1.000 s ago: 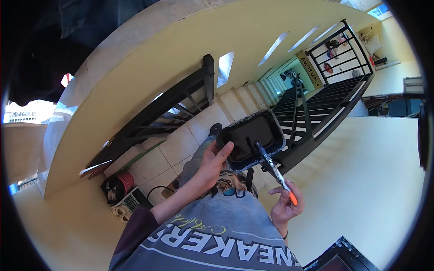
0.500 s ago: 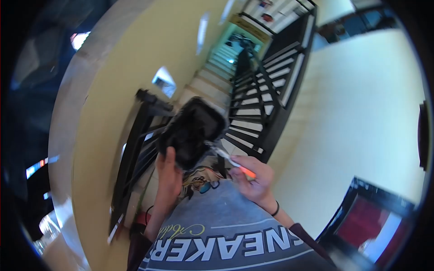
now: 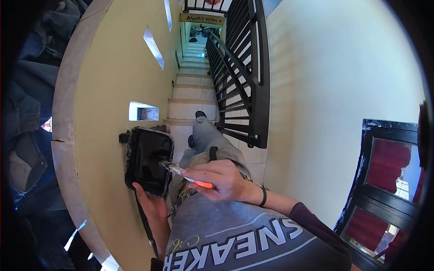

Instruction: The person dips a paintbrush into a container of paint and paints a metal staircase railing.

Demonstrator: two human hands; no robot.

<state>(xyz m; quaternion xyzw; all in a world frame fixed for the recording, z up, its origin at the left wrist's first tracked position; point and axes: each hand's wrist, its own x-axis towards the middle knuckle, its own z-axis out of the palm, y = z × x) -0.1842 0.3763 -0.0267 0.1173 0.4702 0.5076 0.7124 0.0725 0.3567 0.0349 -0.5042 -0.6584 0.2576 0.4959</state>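
Well, left of centre in the frame a black tray [image 3: 129, 156] is held up over the head of some stairs, with dark liquid [image 3: 149, 158] inside. The left hand [image 3: 153, 203] grips its lower end, thumb over the rim and the other fingers mostly hidden beneath. The right hand [image 3: 219, 178], near the centre, has a narrow pinch on a brush [image 3: 192, 180] with an orange-ended handle; the tip lies over the right part of the tray, though whether it touches the liquid I cannot tell. A dark band [image 3: 263, 196] circles the right wrist.

The tray covers part of a black rail [image 3: 123, 137] along the left wall, just below a small opening [image 3: 148, 113]. In the upper middle a black railing [image 3: 258, 106] runs down the right side of the stairs, well apart from the brush. The person's legs [image 3: 205, 133] and dark shoes [image 3: 201, 114] show between the two, and a grey shirt [image 3: 226, 232] with big white letters fills the bottom.

Pale tiled steps [image 3: 192, 92] go down to the top of the frame, under a sign [image 3: 202, 18] reading "AWAS KEPALA". The left wall [image 3: 104, 81] is yellowish, with slanted slots higher up, and denim clothes [image 3: 20, 110] lie beyond its ledge [image 3: 64, 122]. A plain pale wall [image 3: 316, 81] takes up the right, and a black-framed window [image 3: 389, 203] with red curtains [image 3: 388, 162] sits at the lower right
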